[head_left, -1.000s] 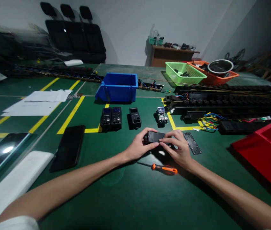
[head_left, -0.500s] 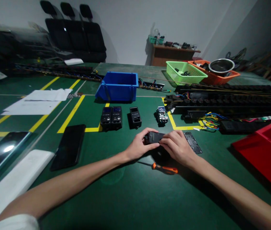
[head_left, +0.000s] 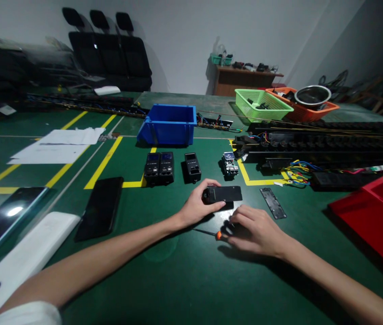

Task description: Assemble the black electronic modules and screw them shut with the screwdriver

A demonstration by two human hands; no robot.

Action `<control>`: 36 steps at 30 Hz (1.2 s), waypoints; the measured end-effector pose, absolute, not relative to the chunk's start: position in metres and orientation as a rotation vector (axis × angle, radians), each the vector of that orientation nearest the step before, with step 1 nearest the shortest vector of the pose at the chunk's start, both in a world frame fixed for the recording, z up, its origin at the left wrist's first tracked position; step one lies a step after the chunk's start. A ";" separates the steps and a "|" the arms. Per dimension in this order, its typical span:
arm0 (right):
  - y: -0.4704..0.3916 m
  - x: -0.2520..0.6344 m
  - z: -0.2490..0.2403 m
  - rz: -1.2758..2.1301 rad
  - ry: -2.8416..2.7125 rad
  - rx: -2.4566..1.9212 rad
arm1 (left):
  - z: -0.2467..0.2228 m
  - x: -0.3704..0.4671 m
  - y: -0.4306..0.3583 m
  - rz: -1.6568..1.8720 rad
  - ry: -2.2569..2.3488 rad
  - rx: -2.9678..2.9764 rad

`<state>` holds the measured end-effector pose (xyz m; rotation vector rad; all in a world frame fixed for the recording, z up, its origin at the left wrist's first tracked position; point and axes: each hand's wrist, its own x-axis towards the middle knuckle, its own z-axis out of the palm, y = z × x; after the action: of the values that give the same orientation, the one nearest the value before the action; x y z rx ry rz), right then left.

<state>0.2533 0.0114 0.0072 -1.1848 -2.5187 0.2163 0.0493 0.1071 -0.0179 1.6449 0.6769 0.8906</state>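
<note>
My left hand (head_left: 200, 201) is closed on the left end of a black plastic housing (head_left: 228, 194), held just above the green table with its flat side up. My right hand (head_left: 259, 230) is apart from the housing, low over a screwdriver (head_left: 218, 235), thumb and fingers spread around its handle. Most of the orange handle is hidden behind this hand; the thin shaft points left. A flat black cover plate (head_left: 273, 203) lies beyond my right hand. Farther back stand a pair of black modules (head_left: 159, 168), a single black module (head_left: 192, 167) and a bare circuit board assembly (head_left: 229, 164).
A blue bin (head_left: 169, 128) stands behind the modules. To the left lie a black phone (head_left: 100, 207), another phone (head_left: 8, 221), a long white object (head_left: 25, 259) and papers (head_left: 54, 146). Black rails with wires (head_left: 300, 174) and a red bin (head_left: 374, 216) occupy the right.
My right hand has left the housing and moved down toward me, over the screwdriver handle, with fingers spreading. My left hand still holds the housing. The view has shifted slightly.
</note>
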 end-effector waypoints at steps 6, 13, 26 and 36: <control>-0.006 0.258 0.001 0.568 -2.443 -1.293 | -0.016 0.048 0.106 0.904 0.769 1.757; 0.000 0.283 0.006 0.606 -1.869 -1.340 | -0.015 0.047 0.107 0.979 0.782 1.877; -0.001 0.308 0.011 0.209 -1.676 -1.330 | -0.016 0.046 0.105 0.957 0.789 1.904; -0.006 0.300 0.017 0.222 -1.760 -1.326 | -0.019 0.048 0.106 0.994 0.785 1.886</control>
<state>0.2997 -0.0060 0.0166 -1.3263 -1.7598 0.2224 0.0476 0.1056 -0.0186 1.8865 0.7850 0.9945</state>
